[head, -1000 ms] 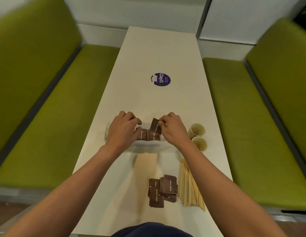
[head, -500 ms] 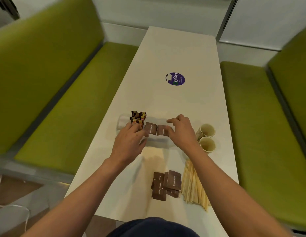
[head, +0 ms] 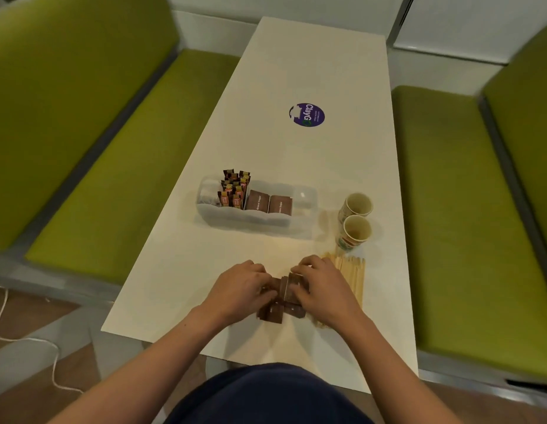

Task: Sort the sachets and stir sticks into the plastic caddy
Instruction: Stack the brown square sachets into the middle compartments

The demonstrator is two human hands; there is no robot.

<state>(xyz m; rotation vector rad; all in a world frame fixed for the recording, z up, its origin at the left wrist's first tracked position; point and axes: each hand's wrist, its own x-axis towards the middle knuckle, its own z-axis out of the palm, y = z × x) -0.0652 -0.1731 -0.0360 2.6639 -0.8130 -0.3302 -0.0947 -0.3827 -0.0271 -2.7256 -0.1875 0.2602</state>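
Long white table (head: pixel 296 65) stretches away beyond the grip, with a round purple sticker (head: pixel 306 114) on it further out. Left of the grip is a green cushioned bench (head: pixel 113 179), and right of it, a matching bench (head: pixel 465 209). White wall (head: pixel 296 6) at the far end. Low and left of the grip there's wood floor (head: pixel 21 325), with a white cable (head: pixel 54 367) lying across it.

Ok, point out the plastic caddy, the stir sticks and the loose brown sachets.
plastic caddy (head: pixel 257 224): head view, its clear front wall.
stir sticks (head: pixel 355 273): head view, middle of the visible bundle.
loose brown sachets (head: pixel 273 313): head view, the nearest sachet of the pile.
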